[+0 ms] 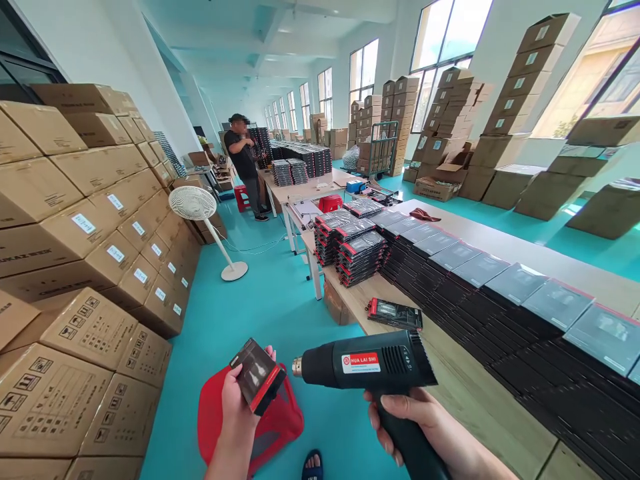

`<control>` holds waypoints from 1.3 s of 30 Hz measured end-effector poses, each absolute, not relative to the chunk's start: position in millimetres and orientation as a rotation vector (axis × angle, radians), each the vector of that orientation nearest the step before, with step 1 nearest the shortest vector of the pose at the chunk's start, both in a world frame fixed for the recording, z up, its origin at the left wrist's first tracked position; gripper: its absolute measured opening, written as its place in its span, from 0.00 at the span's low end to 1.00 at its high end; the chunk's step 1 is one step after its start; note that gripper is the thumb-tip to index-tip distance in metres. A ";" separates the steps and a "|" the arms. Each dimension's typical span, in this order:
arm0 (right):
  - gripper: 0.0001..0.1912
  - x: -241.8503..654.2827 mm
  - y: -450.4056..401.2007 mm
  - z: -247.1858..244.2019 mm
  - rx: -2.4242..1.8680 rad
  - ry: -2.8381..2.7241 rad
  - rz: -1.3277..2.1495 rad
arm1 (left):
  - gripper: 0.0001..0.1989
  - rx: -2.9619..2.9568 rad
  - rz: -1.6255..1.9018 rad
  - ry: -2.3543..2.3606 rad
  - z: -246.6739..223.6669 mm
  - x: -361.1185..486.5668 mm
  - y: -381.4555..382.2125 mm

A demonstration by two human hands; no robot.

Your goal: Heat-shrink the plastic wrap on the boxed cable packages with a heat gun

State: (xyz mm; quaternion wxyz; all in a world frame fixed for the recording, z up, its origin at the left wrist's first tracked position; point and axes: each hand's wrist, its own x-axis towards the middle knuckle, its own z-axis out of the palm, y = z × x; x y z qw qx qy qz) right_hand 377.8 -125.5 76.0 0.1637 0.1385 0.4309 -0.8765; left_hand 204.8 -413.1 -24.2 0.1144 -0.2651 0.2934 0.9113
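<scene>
My left hand [240, 400] grips a black and red package [256, 375] by its sides, tilted, above a red stool [213, 413]. In my right hand [410, 417] is a black heat gun [365, 360] with a red and white label, held by its handle. Its metal nozzle points left at the package, a short distance from it. A similar black and red package [396, 313] lies on the wooden table [460, 360] beyond the heat gun.
Stacked packages [360, 257] and a long row of them [520, 287] stand on the table. Cartons [75, 380] are piled at left near a white fan [193, 203]. A person [243, 160] stands at a farther table [300, 190].
</scene>
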 end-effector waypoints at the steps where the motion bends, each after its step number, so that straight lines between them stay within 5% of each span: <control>1: 0.17 377.9 -124.0 76.9 0.401 1.235 -2.489 | 0.23 -0.795 2.666 0.929 -22.6 203.8 -413.9; 20: 0.22 383.3 -121.3 72.3 0.365 1.451 -2.245 | 0.22 -0.707 2.700 1.309 8.6 200.3 -418.3; 28: 0.20 370.9 -126.5 84.9 0.383 1.519 -2.323 | 0.17 0.196 1.785 2.520 -0.8 200.8 -420.1; 39: 0.17 342.5 -141.7 100.5 0.236 1.623 -2.212 | 0.14 0.622 1.323 2.781 -7.9 200.2 -422.7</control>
